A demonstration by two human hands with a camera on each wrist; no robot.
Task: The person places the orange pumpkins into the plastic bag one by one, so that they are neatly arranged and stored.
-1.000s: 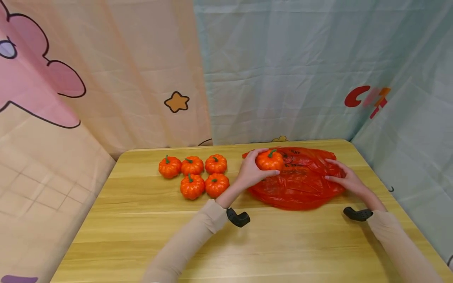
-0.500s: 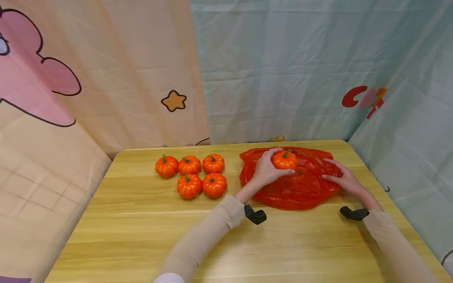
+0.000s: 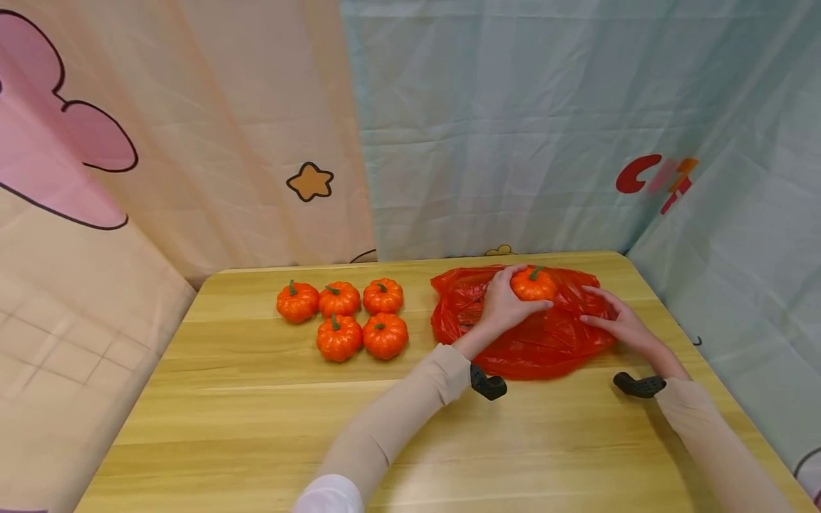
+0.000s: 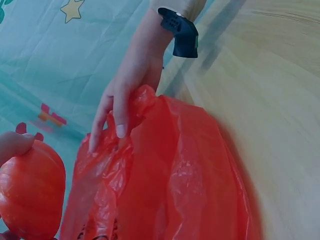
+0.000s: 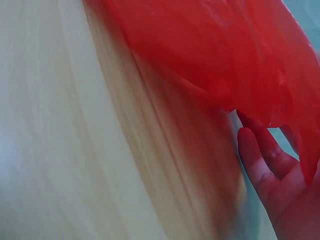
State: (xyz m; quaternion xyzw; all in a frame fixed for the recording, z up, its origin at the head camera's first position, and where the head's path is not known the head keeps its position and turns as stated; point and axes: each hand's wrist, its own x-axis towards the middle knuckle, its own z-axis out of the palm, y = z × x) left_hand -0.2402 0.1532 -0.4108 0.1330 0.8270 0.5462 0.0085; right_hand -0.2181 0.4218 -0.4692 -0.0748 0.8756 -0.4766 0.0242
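My left hand [image 3: 503, 303] holds a small orange toy pumpkin [image 3: 534, 283] with a green stem between thumb and fingers. In the head view the pumpkin overlaps a red plastic bag [image 3: 513, 356], which lies crumpled at the back right of the table. At the bag's right end my right hand [image 3: 625, 324] grips gathered film between thumb and fingers. Seen from the left wrist, the pumpkin [image 4: 32, 190] is beside the bag [image 4: 185, 170], outside the film. The right wrist view has the bag [image 5: 200, 45] covering part of the right hand [image 5: 285, 185].
Several more toy pumpkins [image 3: 340, 338] stand in two close rows on the wooden table [image 3: 256, 420], left of the bag. Printed curtains [image 3: 436, 142] hang behind the table and along its sides. Each wrist bears a black camera mount [image 3: 489, 382].
My left hand has carried the pumpkin rightward over the bag, toward the right hand. The right hand keeps its place at the bag's right end. The pumpkins on the table stay put.
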